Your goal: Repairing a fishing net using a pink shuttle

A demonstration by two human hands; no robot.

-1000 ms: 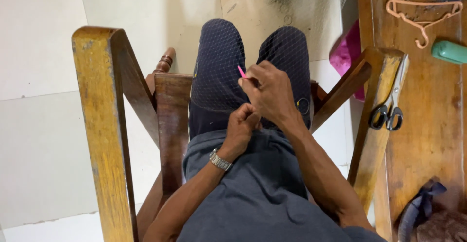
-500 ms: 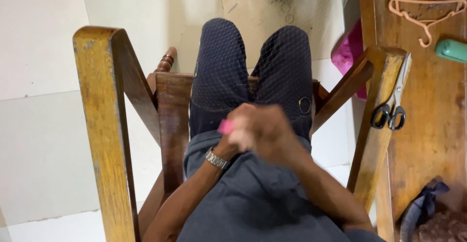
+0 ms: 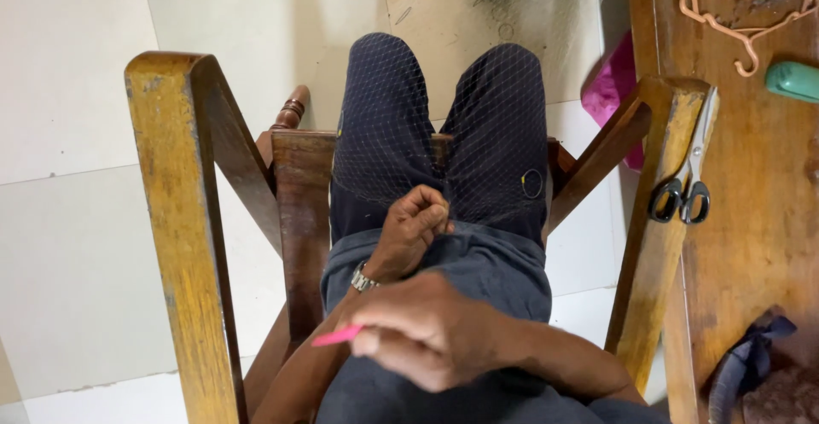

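left hand [image 3: 414, 228] is bunched up, fingertips pinching the fine net [image 3: 444, 134] draped over both knees, right at the lap. right hand [image 3: 435, 332] sits closer to the camera, fingers curled shut around a pink needle [image 3: 337, 336] whose tip pokes out to the left; it's a bit blurry so can't tell if thread runs off it. person sits in a wooden chair [image 3: 183, 219]. scissors [image 3: 682, 177] lie on the right armrest. on the wooden table [image 3: 751, 219] beside it: a peach hanger [image 3: 742, 19] and a teal green thing [image 3: 793, 80] at the edge.
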